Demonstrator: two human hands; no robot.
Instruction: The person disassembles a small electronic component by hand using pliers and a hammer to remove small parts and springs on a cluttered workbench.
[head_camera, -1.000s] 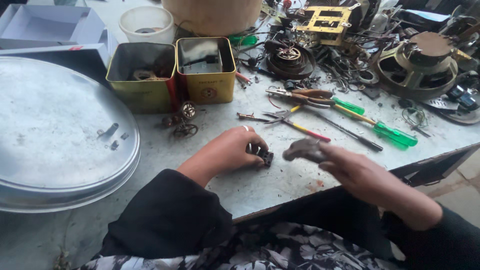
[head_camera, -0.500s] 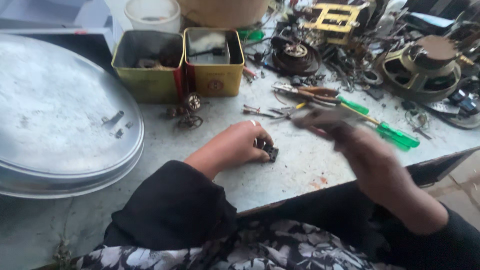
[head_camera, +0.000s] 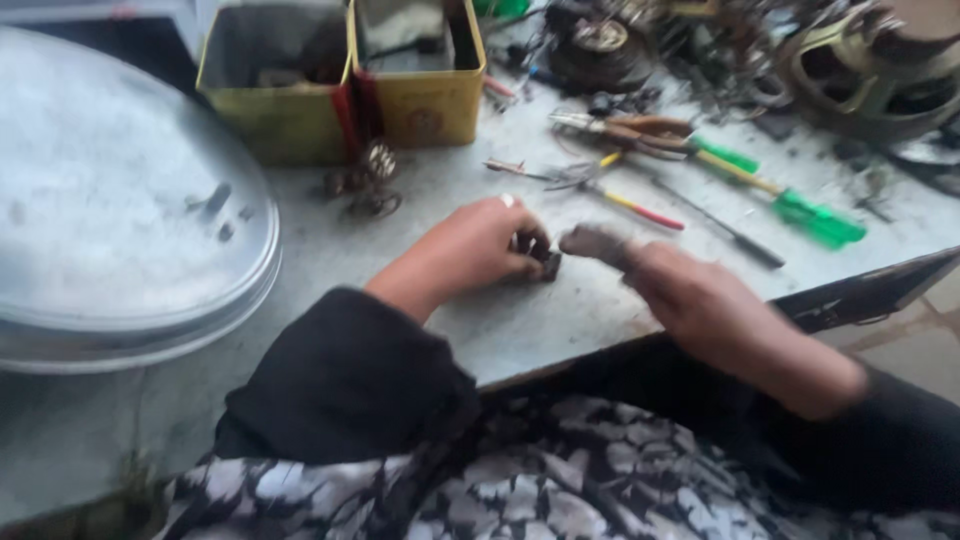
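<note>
1. On the grey workbench, near its front edge, the left hand has its fingers curled tight around a small dark metal part.
2. Just right of it, the right hand pinches a blurred dark piece, pointing left, almost touching the part.

Grey workbench, cluttered. On it: 2 yellow tins, round metal lid, green-handled screwdrivers, pliers.
</note>
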